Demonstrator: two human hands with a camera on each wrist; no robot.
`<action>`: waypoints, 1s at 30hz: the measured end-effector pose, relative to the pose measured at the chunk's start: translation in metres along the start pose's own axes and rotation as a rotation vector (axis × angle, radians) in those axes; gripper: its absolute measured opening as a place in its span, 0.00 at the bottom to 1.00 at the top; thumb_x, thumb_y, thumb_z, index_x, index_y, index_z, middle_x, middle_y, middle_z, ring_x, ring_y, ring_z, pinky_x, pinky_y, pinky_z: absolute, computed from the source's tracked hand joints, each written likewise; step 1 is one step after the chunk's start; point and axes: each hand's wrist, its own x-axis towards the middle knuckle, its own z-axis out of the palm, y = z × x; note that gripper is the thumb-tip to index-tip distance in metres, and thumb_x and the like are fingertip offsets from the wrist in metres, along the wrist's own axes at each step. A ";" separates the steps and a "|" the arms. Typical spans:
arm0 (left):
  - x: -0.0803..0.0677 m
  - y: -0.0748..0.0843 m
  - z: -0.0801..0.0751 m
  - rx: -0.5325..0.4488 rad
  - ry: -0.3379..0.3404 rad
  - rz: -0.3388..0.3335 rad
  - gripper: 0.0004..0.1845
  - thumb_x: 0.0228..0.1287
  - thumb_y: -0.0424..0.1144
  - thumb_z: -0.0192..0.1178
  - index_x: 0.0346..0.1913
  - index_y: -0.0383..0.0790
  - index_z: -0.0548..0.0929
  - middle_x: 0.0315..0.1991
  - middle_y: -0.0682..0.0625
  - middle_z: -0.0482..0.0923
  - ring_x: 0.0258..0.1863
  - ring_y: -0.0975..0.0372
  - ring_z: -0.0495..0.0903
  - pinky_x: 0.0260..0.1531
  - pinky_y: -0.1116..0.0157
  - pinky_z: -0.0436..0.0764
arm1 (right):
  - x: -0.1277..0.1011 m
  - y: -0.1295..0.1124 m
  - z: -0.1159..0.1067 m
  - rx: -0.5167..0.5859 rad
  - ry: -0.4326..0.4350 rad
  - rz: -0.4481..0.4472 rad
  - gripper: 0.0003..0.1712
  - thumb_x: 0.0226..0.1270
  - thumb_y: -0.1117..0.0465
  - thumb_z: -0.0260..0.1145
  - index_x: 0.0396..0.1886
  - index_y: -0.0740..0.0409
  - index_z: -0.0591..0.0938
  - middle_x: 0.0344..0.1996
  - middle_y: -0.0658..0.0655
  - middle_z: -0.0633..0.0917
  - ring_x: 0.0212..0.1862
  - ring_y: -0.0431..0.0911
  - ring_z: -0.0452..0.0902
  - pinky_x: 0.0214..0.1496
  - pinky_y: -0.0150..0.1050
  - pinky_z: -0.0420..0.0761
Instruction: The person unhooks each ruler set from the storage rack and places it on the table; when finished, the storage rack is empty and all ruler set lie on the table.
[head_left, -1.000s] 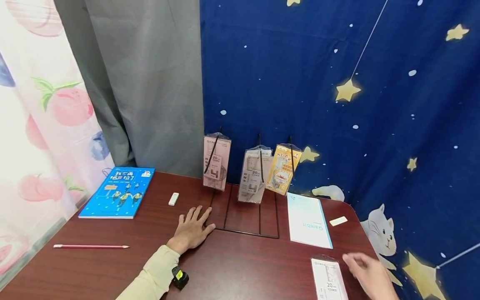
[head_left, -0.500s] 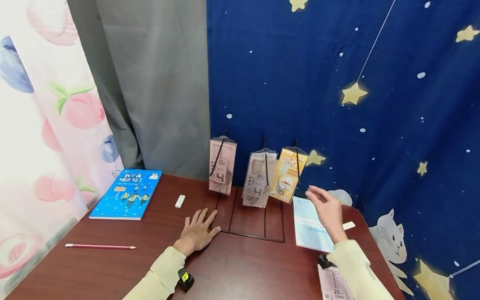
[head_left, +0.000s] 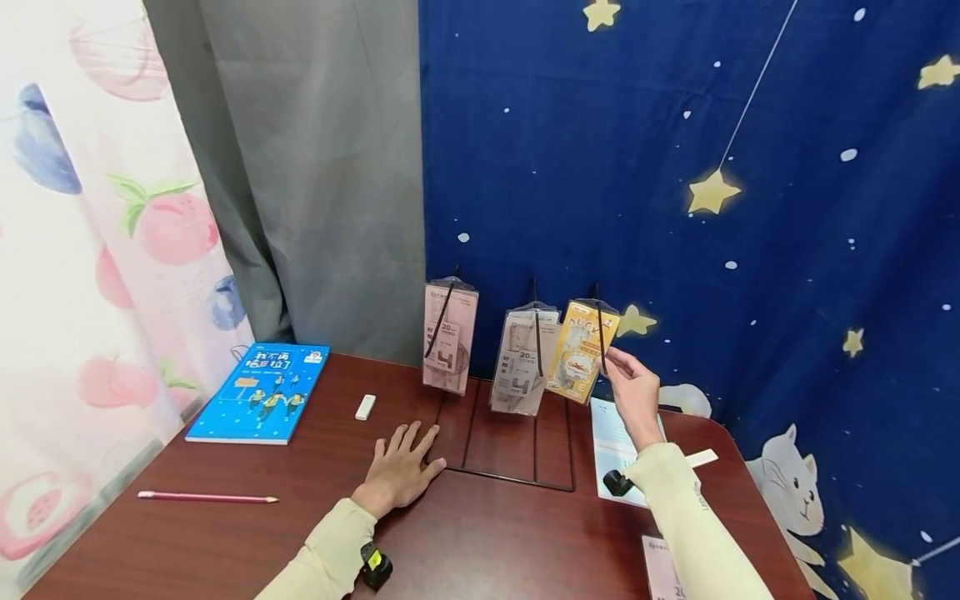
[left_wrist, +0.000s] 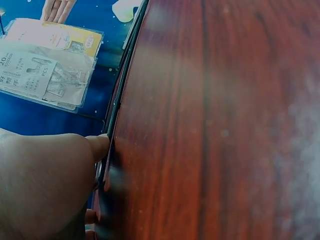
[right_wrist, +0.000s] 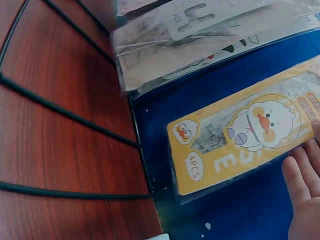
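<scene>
Yellow duck-print stationery pack hangs on the rightmost hook of the black wire display rack at the back of the bench, just beside the clear ruler-set pack; a sideways tug could snag its hang hole on the hook, tip the light rack or set the neighbouring pack swinging. Right hand reaches up with its grip pinching the pack's right edge, while the left hand lies flat, fingers spread, at the rack's base.
</scene>
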 end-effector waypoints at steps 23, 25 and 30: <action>0.004 -0.006 0.010 0.027 0.017 0.003 0.35 0.80 0.58 0.49 0.82 0.47 0.62 0.81 0.37 0.57 0.81 0.40 0.55 0.75 0.31 0.53 | -0.014 -0.006 -0.006 -0.093 -0.035 0.048 0.26 0.71 0.45 0.70 0.59 0.57 0.86 0.52 0.62 0.90 0.38 0.33 0.88 0.48 0.24 0.83; 0.003 -0.006 0.010 0.018 0.021 0.008 0.35 0.80 0.59 0.48 0.82 0.47 0.62 0.81 0.37 0.57 0.81 0.40 0.55 0.75 0.31 0.52 | -0.018 -0.008 -0.007 -0.100 -0.035 0.062 0.26 0.71 0.45 0.70 0.60 0.57 0.86 0.53 0.63 0.90 0.38 0.32 0.88 0.48 0.23 0.82; 0.002 -0.005 0.007 -0.003 0.006 0.007 0.36 0.80 0.59 0.49 0.82 0.47 0.62 0.81 0.36 0.57 0.81 0.39 0.54 0.75 0.30 0.51 | -0.028 -0.012 -0.008 -0.086 -0.039 0.090 0.28 0.71 0.45 0.71 0.61 0.58 0.85 0.53 0.61 0.90 0.38 0.31 0.87 0.45 0.21 0.81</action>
